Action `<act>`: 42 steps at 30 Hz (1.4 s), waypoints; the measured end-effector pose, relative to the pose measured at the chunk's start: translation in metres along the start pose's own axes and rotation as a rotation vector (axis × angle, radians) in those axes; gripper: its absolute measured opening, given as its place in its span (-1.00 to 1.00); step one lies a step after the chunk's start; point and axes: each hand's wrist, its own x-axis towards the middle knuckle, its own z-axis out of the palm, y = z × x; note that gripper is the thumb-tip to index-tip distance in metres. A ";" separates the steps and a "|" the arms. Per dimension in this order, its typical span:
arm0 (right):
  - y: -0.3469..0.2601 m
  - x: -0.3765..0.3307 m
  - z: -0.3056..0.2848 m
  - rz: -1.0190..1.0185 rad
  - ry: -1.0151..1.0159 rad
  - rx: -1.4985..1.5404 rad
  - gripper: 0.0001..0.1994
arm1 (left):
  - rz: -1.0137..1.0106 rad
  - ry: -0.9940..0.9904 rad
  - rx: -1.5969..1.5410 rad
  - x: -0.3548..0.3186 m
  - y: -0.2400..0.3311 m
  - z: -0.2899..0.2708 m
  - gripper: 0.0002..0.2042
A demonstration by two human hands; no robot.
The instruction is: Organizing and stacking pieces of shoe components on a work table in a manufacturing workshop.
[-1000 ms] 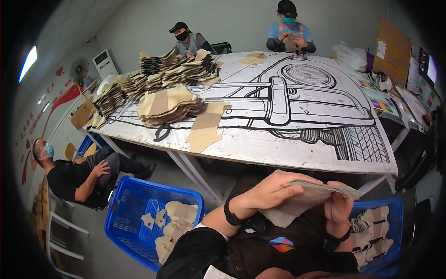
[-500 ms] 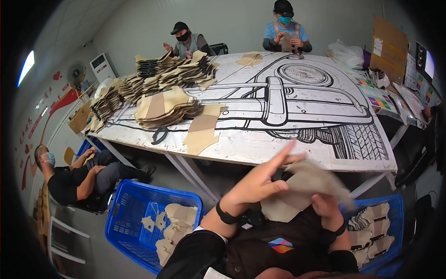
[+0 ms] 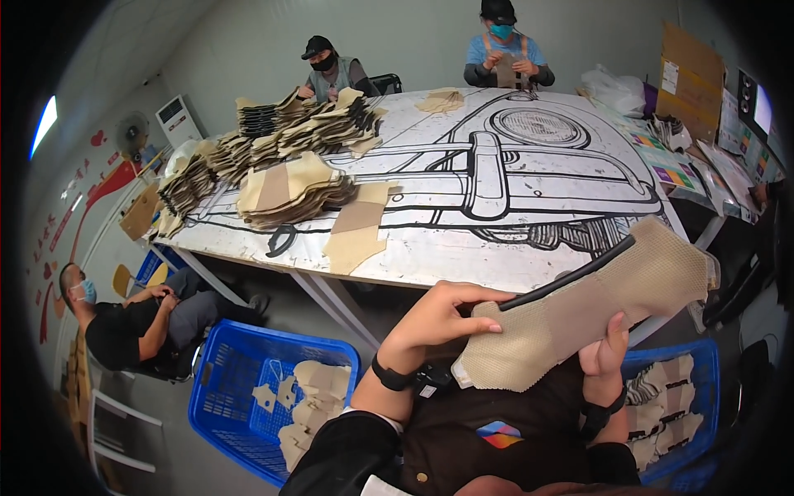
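A beige mesh-textured fabric piece [image 3: 538, 326] with a darker tan middle band is stretched out above my lap, tilted up toward the right. Along its upper edge runs a black strip [image 3: 571, 279]. My left hand [image 3: 451, 318] pinches the left end between thumb and fingers, by the end of the strip. My right hand [image 3: 605, 355] grips the lower edge from beneath, thumb on the near face and fingers hidden behind. A similar tan-banded piece [image 3: 360, 227] lies flat on the table, beside a stack of such pieces [image 3: 294, 190].
A table [image 3: 438, 260] with a car-front print stands ahead, with more piled pieces [image 3: 318, 124] at its far left. Blue baskets of fabric pieces sit to my left [image 3: 211, 405] and right [image 3: 710, 388]. Two people work across the table; another person [image 3: 124, 322] sits at left.
The fabric piece has been turned and spread, so its black-edged side now shows. My left hand, earlier with fingers spread, has closed on its left end. My right hand still holds it.
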 end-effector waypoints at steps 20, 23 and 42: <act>-0.013 0.005 0.002 -0.054 -0.539 0.198 -0.88 | 0.334 0.140 -0.018 -0.010 0.003 0.014 -0.87; -0.015 -0.011 -0.022 -0.100 -0.280 -0.112 -0.54 | 0.191 0.288 0.002 0.002 0.000 0.014 -0.90; -0.077 0.103 -0.149 -0.006 0.498 -0.255 -0.66 | 0.284 0.018 0.670 0.059 -0.052 0.025 -0.55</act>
